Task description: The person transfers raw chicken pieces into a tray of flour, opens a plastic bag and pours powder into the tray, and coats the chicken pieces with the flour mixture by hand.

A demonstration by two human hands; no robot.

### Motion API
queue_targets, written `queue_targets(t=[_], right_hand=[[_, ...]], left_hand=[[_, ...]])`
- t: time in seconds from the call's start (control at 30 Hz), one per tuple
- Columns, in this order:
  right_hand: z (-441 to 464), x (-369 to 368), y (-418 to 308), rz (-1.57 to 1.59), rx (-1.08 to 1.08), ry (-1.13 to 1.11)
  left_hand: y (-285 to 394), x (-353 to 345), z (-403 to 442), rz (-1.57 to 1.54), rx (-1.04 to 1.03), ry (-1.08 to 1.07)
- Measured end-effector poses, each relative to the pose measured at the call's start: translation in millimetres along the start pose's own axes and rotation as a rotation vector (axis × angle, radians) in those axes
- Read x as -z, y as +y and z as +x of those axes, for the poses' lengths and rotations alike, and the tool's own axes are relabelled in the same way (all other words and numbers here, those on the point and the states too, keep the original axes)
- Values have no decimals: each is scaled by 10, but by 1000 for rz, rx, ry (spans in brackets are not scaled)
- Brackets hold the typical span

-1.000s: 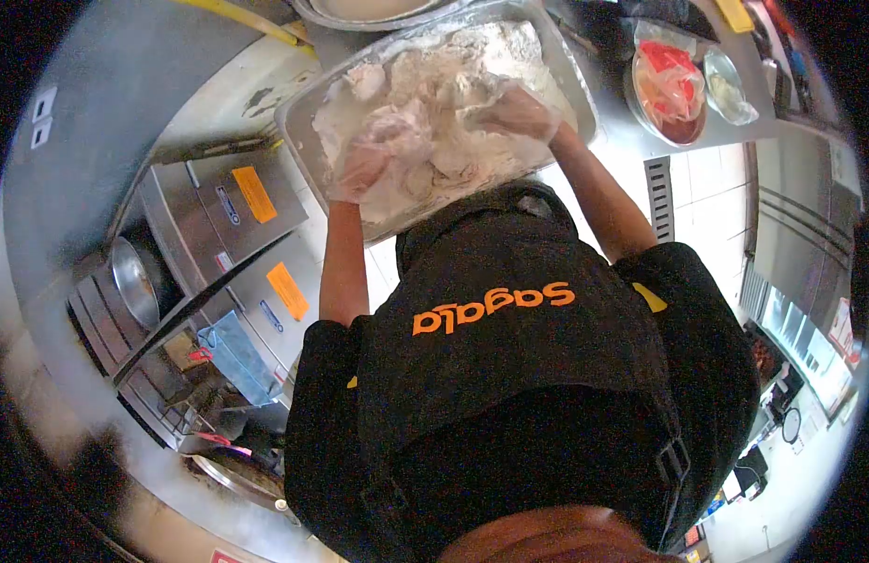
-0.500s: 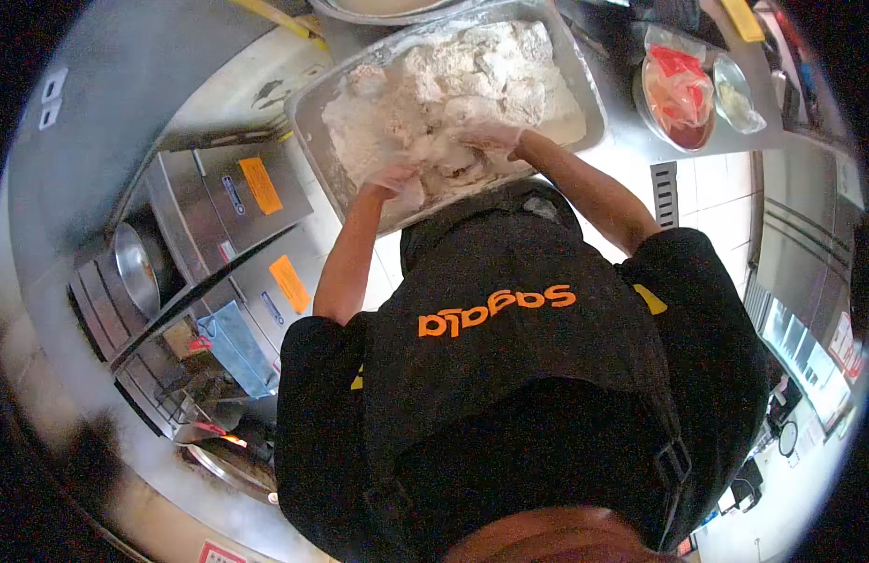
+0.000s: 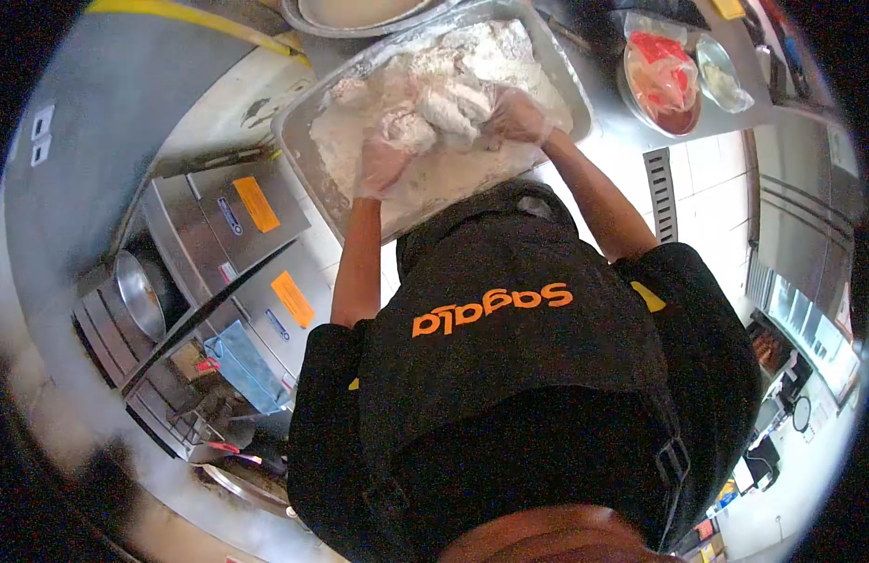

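Note:
A big rectangular tray [image 3: 581, 98] of white flour [image 3: 458, 174] lies in front of me. In it are several lumpy, flour-coated pieces, apparently meat. Both my hands wear clear plastic gloves. My left hand [image 3: 385, 161] is closed around a flour-coated piece [image 3: 406, 129] near the tray's middle. Opposite it, my right hand [image 3: 521, 116] curls its fingers against a larger flour-coated piece [image 3: 456, 105]; its fingertips are partly hidden. More white-coated pieces [image 3: 498, 49] are heaped at the far side of the tray.
Beyond the tray stands a round metal bowl [image 3: 359, 17] of pale contents. To the right are a bowl with a red-and-clear plastic bag [image 3: 661, 77] and a smaller bowl [image 3: 723, 77]. Steel cabinets [image 3: 230, 220] with orange labels and a hanging blue cloth [image 3: 247, 364] are at left.
Both hands have moved farther from my body and risen out of the flour, bringing coated pieces up between them. The flour nearest me is now more exposed. The view has shifted slightly.

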State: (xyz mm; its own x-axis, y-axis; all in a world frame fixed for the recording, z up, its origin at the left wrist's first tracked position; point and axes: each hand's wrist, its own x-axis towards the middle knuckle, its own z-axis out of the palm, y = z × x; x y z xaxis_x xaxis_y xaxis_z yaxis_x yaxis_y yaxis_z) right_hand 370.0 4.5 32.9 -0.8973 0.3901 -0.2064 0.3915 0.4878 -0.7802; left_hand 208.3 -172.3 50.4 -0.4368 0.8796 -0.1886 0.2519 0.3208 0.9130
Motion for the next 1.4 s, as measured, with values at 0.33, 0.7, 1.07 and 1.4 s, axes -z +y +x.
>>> queue_targets(t=[0.33, 0.7, 1.07, 1.4], right_hand=[[8, 53, 848, -242, 83, 131], [441, 49, 466, 640, -336, -286], [421, -297, 737, -208, 309, -155], [672, 351, 665, 13, -17, 201]], left_hand=[[-1340, 371, 199, 1059, -151, -12], [-1106, 432, 734, 915, -291, -512], [-1882, 172, 500, 91, -103, -269], [-1208, 501, 429, 1225, -62, 180]])
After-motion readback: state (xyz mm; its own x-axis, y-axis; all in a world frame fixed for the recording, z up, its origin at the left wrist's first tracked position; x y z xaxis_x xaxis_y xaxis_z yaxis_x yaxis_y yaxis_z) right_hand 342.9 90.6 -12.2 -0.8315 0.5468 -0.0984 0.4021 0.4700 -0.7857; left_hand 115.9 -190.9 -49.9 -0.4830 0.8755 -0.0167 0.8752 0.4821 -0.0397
